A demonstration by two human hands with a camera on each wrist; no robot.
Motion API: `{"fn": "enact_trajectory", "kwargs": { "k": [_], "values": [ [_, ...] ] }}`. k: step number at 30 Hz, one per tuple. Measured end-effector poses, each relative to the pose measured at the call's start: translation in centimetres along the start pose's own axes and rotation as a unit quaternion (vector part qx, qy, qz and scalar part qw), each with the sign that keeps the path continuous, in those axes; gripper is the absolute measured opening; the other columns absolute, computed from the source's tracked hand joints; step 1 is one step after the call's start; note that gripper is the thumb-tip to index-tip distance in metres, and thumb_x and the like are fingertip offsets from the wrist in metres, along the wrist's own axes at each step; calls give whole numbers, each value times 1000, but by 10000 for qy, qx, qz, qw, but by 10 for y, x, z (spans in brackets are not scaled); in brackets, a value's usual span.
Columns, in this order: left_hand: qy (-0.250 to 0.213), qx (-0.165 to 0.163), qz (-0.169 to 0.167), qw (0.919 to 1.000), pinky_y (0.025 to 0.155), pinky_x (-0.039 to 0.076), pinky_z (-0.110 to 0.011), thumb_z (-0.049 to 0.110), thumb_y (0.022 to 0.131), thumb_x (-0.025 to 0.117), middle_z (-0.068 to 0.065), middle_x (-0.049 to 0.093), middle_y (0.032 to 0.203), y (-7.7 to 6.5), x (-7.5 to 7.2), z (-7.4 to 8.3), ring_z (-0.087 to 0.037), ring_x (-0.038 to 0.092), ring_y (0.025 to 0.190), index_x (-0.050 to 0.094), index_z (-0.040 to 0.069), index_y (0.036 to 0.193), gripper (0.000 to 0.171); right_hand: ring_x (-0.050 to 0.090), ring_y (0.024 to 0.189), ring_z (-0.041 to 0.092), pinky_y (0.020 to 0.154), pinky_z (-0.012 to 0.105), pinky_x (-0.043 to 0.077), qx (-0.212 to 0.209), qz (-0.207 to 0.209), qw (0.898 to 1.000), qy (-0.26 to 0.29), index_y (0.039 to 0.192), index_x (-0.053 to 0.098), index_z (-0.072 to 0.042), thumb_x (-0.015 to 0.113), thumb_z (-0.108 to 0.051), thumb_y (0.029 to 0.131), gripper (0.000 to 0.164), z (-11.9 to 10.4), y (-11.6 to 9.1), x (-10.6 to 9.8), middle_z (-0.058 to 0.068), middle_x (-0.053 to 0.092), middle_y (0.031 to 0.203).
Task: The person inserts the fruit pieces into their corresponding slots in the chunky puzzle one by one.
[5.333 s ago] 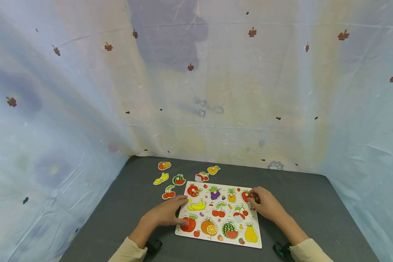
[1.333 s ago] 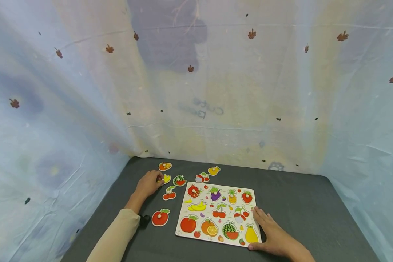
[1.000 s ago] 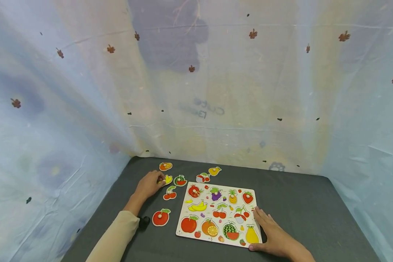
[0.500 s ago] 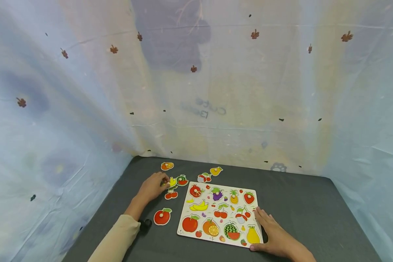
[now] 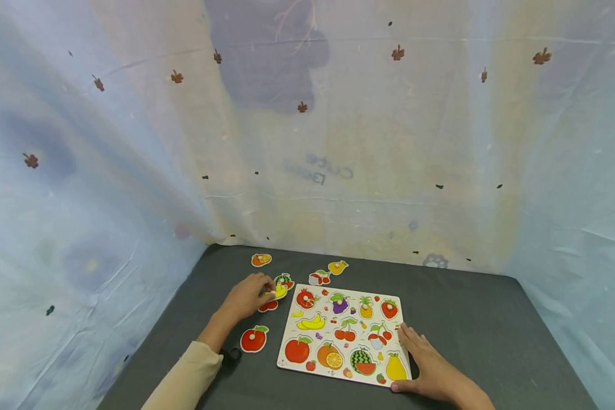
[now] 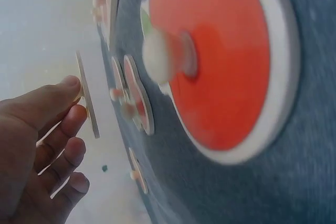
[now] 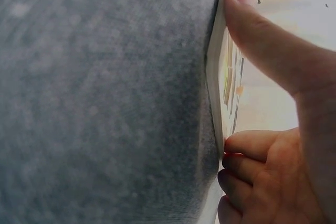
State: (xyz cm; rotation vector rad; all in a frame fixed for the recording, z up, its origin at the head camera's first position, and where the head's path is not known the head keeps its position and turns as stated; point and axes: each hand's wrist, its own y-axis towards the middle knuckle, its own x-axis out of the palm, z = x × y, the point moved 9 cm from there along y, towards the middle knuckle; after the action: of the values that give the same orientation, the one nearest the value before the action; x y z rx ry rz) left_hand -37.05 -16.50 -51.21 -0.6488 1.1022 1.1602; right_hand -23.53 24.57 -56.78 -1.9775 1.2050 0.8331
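In the head view my left hand (image 5: pixel 247 297) pinches a banana puzzle piece (image 5: pixel 281 292) between thumb and fingertips. The left wrist view has this banana piece (image 6: pixel 89 103) edge-on, raised off the dark table, its knob hidden by the fingers. The piece overlaps the watermelon piece (image 5: pixel 287 283) and the cherry piece (image 5: pixel 268 306) in the head view. My right hand (image 5: pixel 430 367) rests at the right side of the white fruit puzzle board (image 5: pixel 292 330). Its fingers lie fairly straight along the edge, thumb at the near corner. A printed yellow banana shows at the board's left.
A red apple piece (image 5: pixel 253 340) lies left of the board. Farther back are an orange piece (image 5: pixel 261 260), a pear piece (image 5: pixel 338 267) and a red-and-white fruit piece (image 5: pixel 320 277). Knobbed pieces, among them a strawberry (image 5: pixel 389 310), sit in the board's back row. A patterned curtain (image 5: pixel 307 216) stands behind.
The right hand left the strawberry for the board's edge, and the apple piece now lies left of the board. The left hand has picked up the banana piece and carried it rightward.
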Motion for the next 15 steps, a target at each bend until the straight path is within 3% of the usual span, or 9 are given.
{"fn": "enact_trajectory", "kwargs": {
  "k": [15],
  "values": [
    [299,816,83,9962,83,54,-38,27,97,84,6,65,100,-2,8,38,-12,59,92,72,22,102,14,19,158,56,124,71,14,62,-13,9999,100,168,28,1,96,-57,73,130,-1,-1,-1,25,20,175]
  ]
}}
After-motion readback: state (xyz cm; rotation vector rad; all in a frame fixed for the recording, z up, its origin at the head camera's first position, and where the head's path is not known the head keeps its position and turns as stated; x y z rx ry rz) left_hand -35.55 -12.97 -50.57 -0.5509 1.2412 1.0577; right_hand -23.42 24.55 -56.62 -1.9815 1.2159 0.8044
